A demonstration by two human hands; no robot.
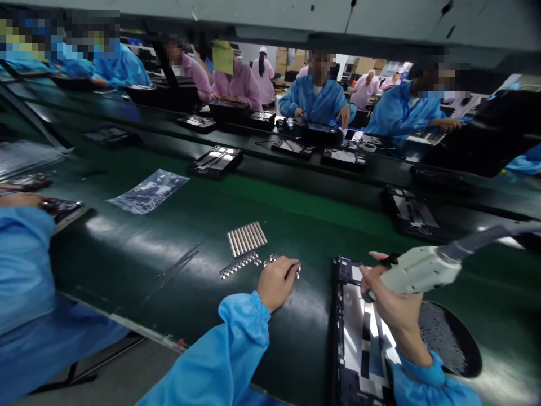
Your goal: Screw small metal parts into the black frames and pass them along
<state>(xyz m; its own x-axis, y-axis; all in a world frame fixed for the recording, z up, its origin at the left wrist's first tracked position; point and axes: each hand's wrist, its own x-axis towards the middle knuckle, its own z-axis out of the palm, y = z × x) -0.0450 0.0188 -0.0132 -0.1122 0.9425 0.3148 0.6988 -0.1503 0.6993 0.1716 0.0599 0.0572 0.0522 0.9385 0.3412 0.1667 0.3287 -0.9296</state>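
Observation:
My left hand [276, 283] is over the green bench with its fingers bent and closed. Small black-and-silver pieces [270, 260] show at its fingertips; what it pinches is hidden. Beside it lie a short strip of such pieces [236, 267] and a panel of pale parallel bars [247, 239]. My right hand [397, 307] grips a pale electric screwdriver [418, 270] with a grey cable, held nearly level. Under that hand is an open black device housing [353, 332] with silvery plates. A round black dish of small dark bits [448, 338], perhaps screws, sits right of my wrist.
Left of me, a co-worker's blue sleeve [25, 254] reaches over another device [65, 210]. A clear plastic bag [150, 190] and thin dark strips [177, 264] lie on the bench. Open devices [217, 160] line the far belt, where people in blue and pink work. A beam [270, 17] crosses overhead.

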